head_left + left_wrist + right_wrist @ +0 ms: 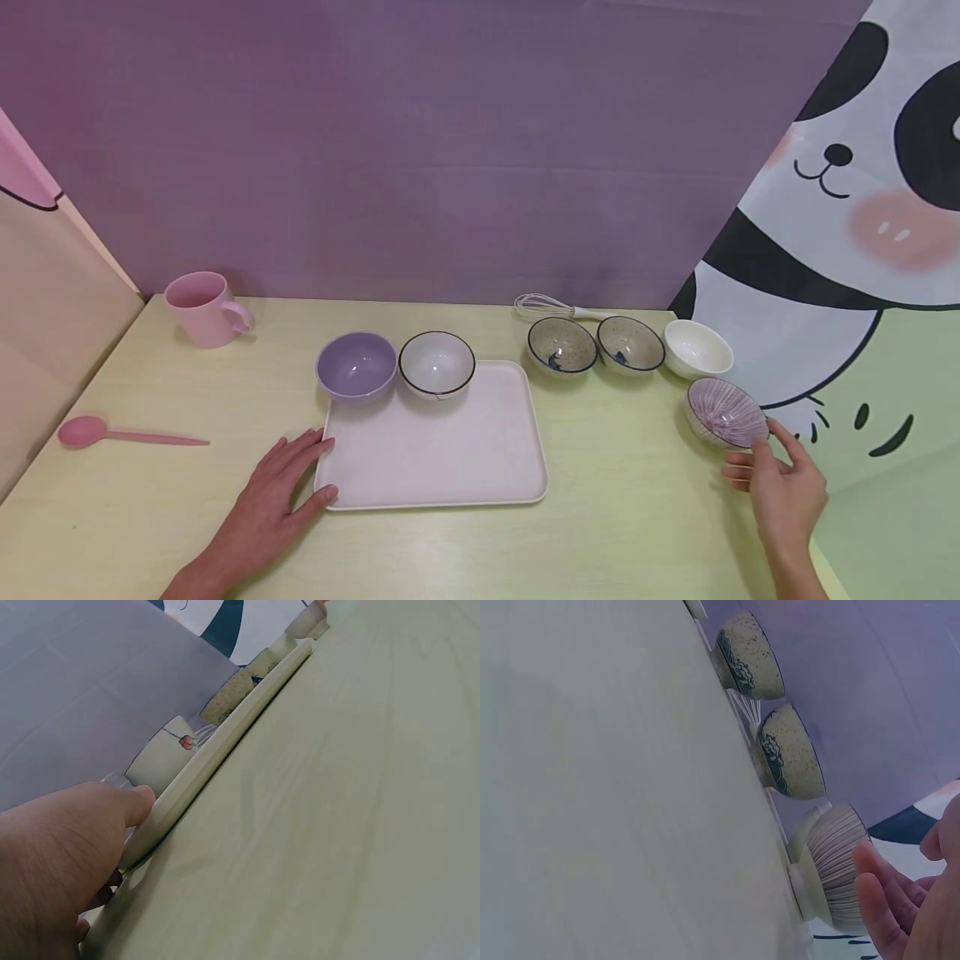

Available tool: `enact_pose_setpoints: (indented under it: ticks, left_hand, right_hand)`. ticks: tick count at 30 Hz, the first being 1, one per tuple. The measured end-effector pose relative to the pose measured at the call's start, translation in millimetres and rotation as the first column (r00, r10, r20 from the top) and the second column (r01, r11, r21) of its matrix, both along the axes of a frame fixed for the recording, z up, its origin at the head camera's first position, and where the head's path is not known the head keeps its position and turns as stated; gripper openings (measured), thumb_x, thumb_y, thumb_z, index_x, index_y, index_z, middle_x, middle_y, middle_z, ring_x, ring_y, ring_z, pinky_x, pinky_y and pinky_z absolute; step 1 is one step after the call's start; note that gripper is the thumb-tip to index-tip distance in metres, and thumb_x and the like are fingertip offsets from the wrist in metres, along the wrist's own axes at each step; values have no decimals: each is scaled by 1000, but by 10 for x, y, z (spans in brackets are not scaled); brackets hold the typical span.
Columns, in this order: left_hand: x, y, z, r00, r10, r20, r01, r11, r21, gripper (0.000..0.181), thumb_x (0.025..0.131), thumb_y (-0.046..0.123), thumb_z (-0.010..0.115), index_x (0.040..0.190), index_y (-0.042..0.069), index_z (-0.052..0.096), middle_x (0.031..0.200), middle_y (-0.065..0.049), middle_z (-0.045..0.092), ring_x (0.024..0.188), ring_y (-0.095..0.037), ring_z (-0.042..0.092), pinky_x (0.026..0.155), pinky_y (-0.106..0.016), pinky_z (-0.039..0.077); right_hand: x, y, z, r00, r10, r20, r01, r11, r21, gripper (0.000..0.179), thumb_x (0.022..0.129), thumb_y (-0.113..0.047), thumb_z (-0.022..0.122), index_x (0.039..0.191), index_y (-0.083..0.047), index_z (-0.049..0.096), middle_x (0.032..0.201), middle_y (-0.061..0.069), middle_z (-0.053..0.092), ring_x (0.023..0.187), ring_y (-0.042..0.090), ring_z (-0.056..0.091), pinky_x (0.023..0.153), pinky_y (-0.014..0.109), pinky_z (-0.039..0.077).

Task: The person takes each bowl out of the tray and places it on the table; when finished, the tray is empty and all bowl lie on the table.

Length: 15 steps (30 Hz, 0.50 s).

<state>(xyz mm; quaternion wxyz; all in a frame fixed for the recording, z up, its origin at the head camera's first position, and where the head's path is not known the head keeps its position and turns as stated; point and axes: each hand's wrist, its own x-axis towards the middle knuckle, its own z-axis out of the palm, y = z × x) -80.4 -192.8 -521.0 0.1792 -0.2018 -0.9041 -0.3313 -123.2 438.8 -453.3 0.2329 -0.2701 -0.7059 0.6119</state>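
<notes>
At the left edge of the white tray [442, 467] rests my left hand [273, 500], fingers stretched along the rim and thumb at the near left corner. The left wrist view has that thumb [139, 804] against the tray's rim [225, 746]. Across the table, my right hand [787, 492] is at a purple-striped bowl [726, 412], fingertips right at its near right rim. In the right wrist view its loosely bent fingers [889, 900] overlap the striped bowl's [832, 862] outer wall, while the thumb stands apart from the rim. The bowl is upright.
A purple bowl [357, 367] and a dark-rimmed white bowl [437, 364] stand at the tray's back left. Two speckled bowls [562, 346], a white bowl [697, 350] and a whisk [543, 306] are back right. A pink mug [201, 312] and pink spoon [84, 432] lie left.
</notes>
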Motion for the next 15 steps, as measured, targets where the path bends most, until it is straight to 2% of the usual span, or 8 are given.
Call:
enact_pose_setpoints:
  ticks: [8,15]
  left_hand:
    - [10,3,15,1000,7,20,-7,1000,3,59,101,25,82,154,8,63,160,-18,60,148,-46,51,134,-14,5]
    - [7,2,11,1000,6,18,-6,1000,0,59,101,25,82,154,9,64,160,-18,60,148,-45,51,134,-14,5]
  right_hand:
    - [44,-242,50,996,21,-90,-15,997,70,41,111,-13,62,151,-5,68,62,-7,75,47,7,70,48,16,59]
    - [62,-469,116,990,67,-122,-47,987,155,29,110,-10,65,136,-7,77,64,-7,75,48,7,70,52,16,61]
